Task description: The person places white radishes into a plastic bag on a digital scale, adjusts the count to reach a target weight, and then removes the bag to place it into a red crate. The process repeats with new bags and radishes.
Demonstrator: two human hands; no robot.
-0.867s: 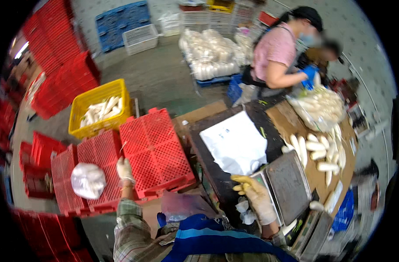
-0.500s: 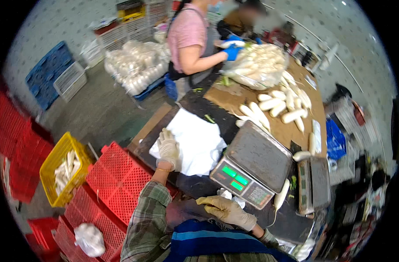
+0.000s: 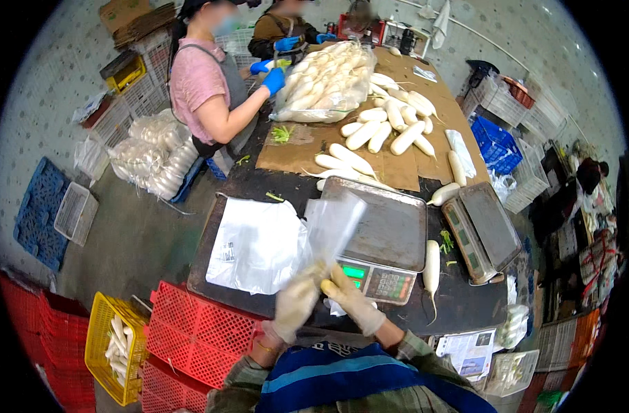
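Pinching the near end of a clear bag [image 3: 336, 224]: left hand [image 3: 296, 308] and right hand [image 3: 355, 301], close together. Bag, blurred, slants up between white plastic [image 3: 249, 244] and scale [image 3: 393, 230], overlapping both in view; radishes [image 3: 406, 138] lie beyond.

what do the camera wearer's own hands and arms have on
The left hand and right hand both wear thin, pale, off-white gloves, the right one yellower at the fingers. A thin yellowish band circles the left wrist. Both forearms have plaid sleeves in muted green and brown tones. Motion blur hides finer glove detail.
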